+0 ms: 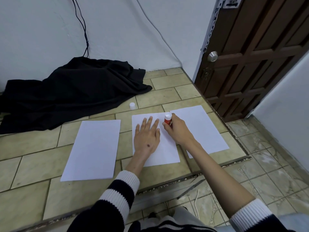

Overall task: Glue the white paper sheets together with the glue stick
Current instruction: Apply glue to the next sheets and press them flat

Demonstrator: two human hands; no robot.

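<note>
Three white paper sheets lie on a raised tiled platform: a left sheet (pixel 93 149), a middle sheet (pixel 165 153) and a right sheet (pixel 202 129). My left hand (pixel 147 134) presses flat on the middle sheet, fingers straight. My right hand (pixel 175 129) grips a red glue stick (pixel 167 119) with a white end up, near the far right edge of the middle sheet. Its lower tip is hidden by my fingers. A white cap (pixel 132 106) stands on the tiles beyond the sheets.
A black cloth (pixel 71 91) is heaped at the back left against the white wall, with a dark cable (pixel 83 27) hanging above it. A brown wooden door (pixel 254 52) stands at the right. The platform edge (pixel 234 162) drops to a lower patterned floor.
</note>
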